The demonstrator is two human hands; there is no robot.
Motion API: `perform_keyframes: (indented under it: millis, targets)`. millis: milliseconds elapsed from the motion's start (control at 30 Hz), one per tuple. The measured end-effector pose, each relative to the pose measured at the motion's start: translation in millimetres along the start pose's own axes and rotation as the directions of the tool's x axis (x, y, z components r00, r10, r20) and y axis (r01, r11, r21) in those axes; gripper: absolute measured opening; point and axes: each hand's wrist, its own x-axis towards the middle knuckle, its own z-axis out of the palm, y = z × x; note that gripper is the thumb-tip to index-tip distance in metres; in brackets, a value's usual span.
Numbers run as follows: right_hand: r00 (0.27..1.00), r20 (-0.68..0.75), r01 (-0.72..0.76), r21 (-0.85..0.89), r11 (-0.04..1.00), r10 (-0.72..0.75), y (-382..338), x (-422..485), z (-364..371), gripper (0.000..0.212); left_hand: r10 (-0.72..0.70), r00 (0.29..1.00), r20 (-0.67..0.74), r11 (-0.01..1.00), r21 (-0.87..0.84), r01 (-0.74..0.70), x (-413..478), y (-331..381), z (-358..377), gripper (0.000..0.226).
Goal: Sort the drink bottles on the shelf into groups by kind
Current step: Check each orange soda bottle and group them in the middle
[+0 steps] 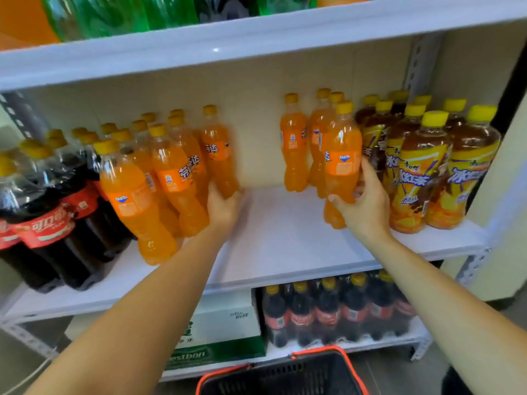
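On the middle white shelf [279, 238] stand cola bottles [51, 223] at the left, then a group of orange soda bottles [171, 178], a gap, a small group of orange soda bottles [295, 143], and iced tea bottles [422, 172] at the right. My left hand [224, 208] grips the base of an orange soda bottle [218, 149] at the right edge of the left group. My right hand [362, 203] grips the lower body of another orange soda bottle [340, 155], the front one of the small group, beside the iced tea.
The upper shelf [228, 44] carries green bottles [114, 15]. Below are a cola multipack [333, 309] and a white and green carton [222, 332]. A black basket with orange rim [282, 372] sits at the bottom. Grey perforated uprights frame the shelf.
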Motion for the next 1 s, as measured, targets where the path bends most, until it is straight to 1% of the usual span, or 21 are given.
perform_keyframes:
  millis: [100,167,233,300,367,467,533,633,733,800,833,900,933,967,1000]
  targets:
    - [0.999,0.031,-0.025,0.026,0.999,0.024,11.5,3.2,-0.7,0.092,-0.019,0.999,-0.033,0.996,0.084,0.022,18.9,-11.2,13.8,0.076]
    - [0.996,0.062,-0.059,0.022,0.998,0.057,17.2,5.8,0.1,0.085,-0.031,0.997,-0.068,0.987,0.158,0.041,28.4,-17.9,21.6,0.084]
    - [0.994,0.071,-0.082,0.009,0.997,0.082,21.2,11.1,2.1,0.079,-0.010,0.994,-0.111,0.974,0.222,0.035,35.6,-23.4,26.1,0.089]
    - [0.994,0.064,-0.091,-0.005,0.996,0.091,24.0,17.6,4.3,0.078,0.010,0.991,-0.136,0.958,0.285,0.029,40.6,-27.9,27.6,0.093]
    - [0.993,0.055,-0.102,-0.015,0.995,0.103,26.9,23.7,6.1,0.080,0.026,0.991,-0.128,0.949,0.313,0.015,46.3,-31.1,27.9,0.090]
    - [0.993,0.050,-0.110,-0.022,0.994,0.111,32.5,28.8,8.7,0.083,0.056,0.993,-0.101,0.942,0.335,-0.019,57.6,-32.7,30.2,0.069]
    - [0.993,0.051,-0.103,-0.029,0.994,0.104,35.1,30.2,9.6,0.083,0.050,0.995,-0.081,0.948,0.317,-0.022,63.2,-31.0,33.8,0.060]
    - [0.994,0.060,-0.087,-0.016,0.996,0.088,36.1,30.8,8.9,0.082,0.019,0.999,-0.035,0.955,0.296,-0.008,63.4,-28.7,38.8,0.060]
    - [0.988,0.098,-0.115,-0.014,0.993,0.116,35.3,25.0,5.8,0.092,-0.009,1.000,0.030,0.967,0.254,0.001,56.6,-26.0,38.7,0.065]
    - [0.991,0.063,-0.114,-0.035,0.993,0.116,32.6,12.8,3.4,0.095,-0.004,0.995,0.099,0.981,0.193,-0.015,46.5,-22.3,34.9,0.067]
    - [0.996,0.007,-0.089,-0.053,0.995,0.090,30.3,5.0,2.3,0.091,0.002,0.991,0.135,0.987,0.156,-0.023,39.9,-20.3,32.2,0.067]
    - [0.995,-0.100,-0.009,-0.073,0.997,0.002,23.2,-10.3,0.2,0.073,0.022,0.977,0.210,0.995,0.086,-0.041,22.4,-15.5,25.1,0.064]
    - [0.994,-0.109,0.013,-0.063,0.998,-0.020,18.2,-17.2,-0.4,0.063,0.034,0.969,0.243,0.997,0.059,-0.050,12.1,-12.3,20.6,0.061]
    - [0.997,-0.079,0.006,-0.033,0.999,-0.009,12.2,-23.1,-0.7,0.053,0.044,0.961,0.272,0.998,0.033,-0.055,0.9,-8.2,16.3,0.058]
    - [0.999,-0.019,-0.026,0.011,1.000,0.027,6.0,-28.8,-0.7,0.045,0.051,0.952,0.302,0.998,0.008,-0.056,-11.1,-3.5,11.7,0.056]
